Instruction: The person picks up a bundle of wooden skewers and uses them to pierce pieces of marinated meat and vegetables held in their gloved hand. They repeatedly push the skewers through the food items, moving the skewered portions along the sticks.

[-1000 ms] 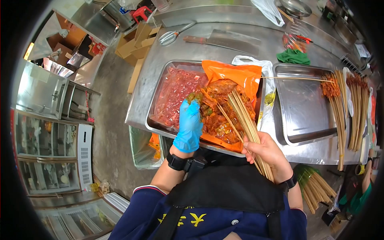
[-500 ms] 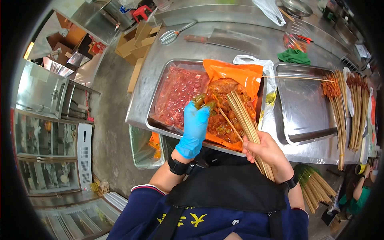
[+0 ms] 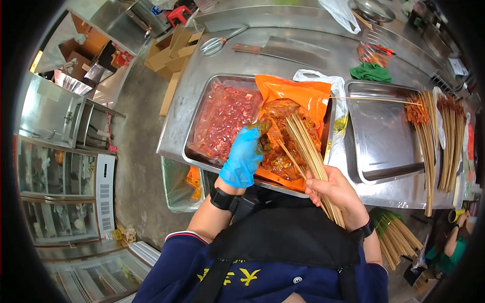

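My left hand [image 3: 243, 156], in a blue glove with sauce-smeared fingertips, is pinched on a strip of marinated meat [image 3: 273, 133] at the tip of one wooden skewer [image 3: 290, 157]. Exactly how the tip meets the meat is hard to make out. My bare right hand [image 3: 336, 189] is closed round a thick bundle of skewers [image 3: 309, 146], with that single skewer angled out to the left. Below both hands, an open orange bag [image 3: 298, 90] holds red, saucy meat. It lies in a metal tray [image 3: 214, 81] beside a clear bag of raw diced meat [image 3: 225, 118].
To the right, a second metal tray [image 3: 386, 175] carries loaded skewers [image 3: 418, 113] along its right side, with more skewers [image 3: 451, 141] beyond. A cleaver [image 3: 283, 53], scissors [image 3: 214, 45] and a green cloth [image 3: 371, 71] lie at the back. A lined bin [image 3: 177, 192] stands below the table.
My left hand has tilted and shifted slightly right, bringing its fingertips against the meat by the skewer's tip. My right hand keeps hold of the bundle almost unmoved.
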`<action>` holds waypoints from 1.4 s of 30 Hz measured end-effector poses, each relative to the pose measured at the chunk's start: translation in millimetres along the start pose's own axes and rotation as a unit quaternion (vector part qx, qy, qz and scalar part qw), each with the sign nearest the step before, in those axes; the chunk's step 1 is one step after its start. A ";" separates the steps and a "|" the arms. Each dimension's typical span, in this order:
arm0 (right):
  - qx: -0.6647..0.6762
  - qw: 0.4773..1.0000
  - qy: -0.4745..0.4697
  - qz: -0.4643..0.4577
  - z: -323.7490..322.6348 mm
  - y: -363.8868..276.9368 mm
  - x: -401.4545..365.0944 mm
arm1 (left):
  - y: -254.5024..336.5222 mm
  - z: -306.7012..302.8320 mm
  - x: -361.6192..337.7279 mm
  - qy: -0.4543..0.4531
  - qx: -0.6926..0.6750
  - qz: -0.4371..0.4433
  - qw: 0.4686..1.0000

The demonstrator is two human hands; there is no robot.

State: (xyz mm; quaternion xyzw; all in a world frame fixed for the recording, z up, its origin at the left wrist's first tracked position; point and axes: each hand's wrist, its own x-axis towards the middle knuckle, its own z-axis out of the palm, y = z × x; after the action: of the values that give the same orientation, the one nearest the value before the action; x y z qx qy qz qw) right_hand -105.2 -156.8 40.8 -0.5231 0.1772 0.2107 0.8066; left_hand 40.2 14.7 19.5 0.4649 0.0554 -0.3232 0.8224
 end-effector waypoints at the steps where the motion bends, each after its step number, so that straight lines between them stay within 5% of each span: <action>1: 0.003 1.000 0.000 -0.004 -1.0 0.8 0.1 | -0.3 -1.5 0.7 0.001 0.000 0.001 1.000; 4: 0.017 1.000 -0.006 -0.003 -0.9 0.3 -0.3 | -0.1 -4.0 -0.3 0.022 -0.079 -0.076 0.994; 7: 0.028 0.999 -0.017 -0.010 -1.9 0.9 1.1 | -2.1 -1.0 -10.9 -0.043 0.097 -0.033 0.994; 9: 0.030 0.999 -0.010 -0.007 -2.1 0.8 1.2 | -13.2 -1.1 -6.7 -0.075 -0.009 -0.082 0.994; 18: 0.025 1.000 0.001 -0.004 -1.9 0.0 1.2 | 5.5 19.1 -21.9 -0.091 -0.081 0.038 0.992; 32: 0.007 1.000 0.005 0.001 0.1 0.7 2.3 | -20.2 9.9 -14.7 0.002 0.192 0.235 0.953; 39: -0.015 0.999 0.050 -0.017 1.3 -3.1 2.1 | -40.6 28.2 -29.2 -0.034 0.171 0.105 0.979; 42: -0.017 0.997 0.073 -0.015 3.2 -6.5 -1.6 | -43.5 30.9 -27.3 -0.030 0.183 0.113 0.976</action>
State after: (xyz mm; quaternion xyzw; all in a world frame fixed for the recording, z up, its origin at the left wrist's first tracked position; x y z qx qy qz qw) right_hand -102.9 -156.5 47.8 -0.5530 0.2242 0.1631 0.7857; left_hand -13.1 -12.5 15.9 0.6006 -0.0823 -0.2466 0.7561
